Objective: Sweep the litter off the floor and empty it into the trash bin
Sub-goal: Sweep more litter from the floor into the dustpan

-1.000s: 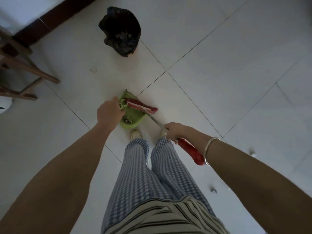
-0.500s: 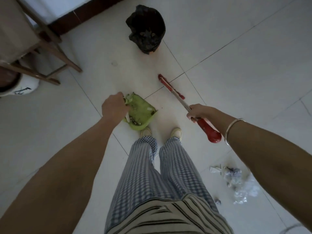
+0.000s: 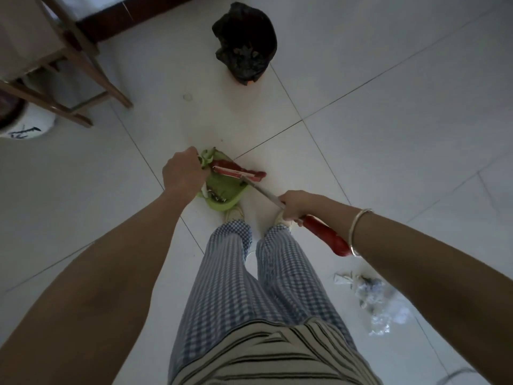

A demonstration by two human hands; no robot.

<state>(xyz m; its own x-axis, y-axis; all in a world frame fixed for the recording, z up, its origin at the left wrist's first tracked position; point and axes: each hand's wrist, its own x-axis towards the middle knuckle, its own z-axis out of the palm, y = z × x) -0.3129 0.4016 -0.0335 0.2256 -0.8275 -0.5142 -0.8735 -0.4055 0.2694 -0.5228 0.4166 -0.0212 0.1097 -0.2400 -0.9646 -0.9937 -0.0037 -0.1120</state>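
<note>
The red-headed, metal-shafted broom [image 3: 241, 174] slanted from the right hand [image 3: 295, 204], curled round its shaft, toward the black-bagged trash bin [image 3: 245, 43]. Its head, earlier out on the white tiled floor [image 3: 388, 134], now lay across the green plastic dustpan [image 3: 226, 191], gripped by the left hand [image 3: 181, 173] short of the bin. Farther from the bin lay crumpled plastic litter [image 3: 374, 295].

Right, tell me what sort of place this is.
Probably a room in a home: a pale tiled floor, wooden furniture legs, and a trash bin lined with a black bag.
</note>
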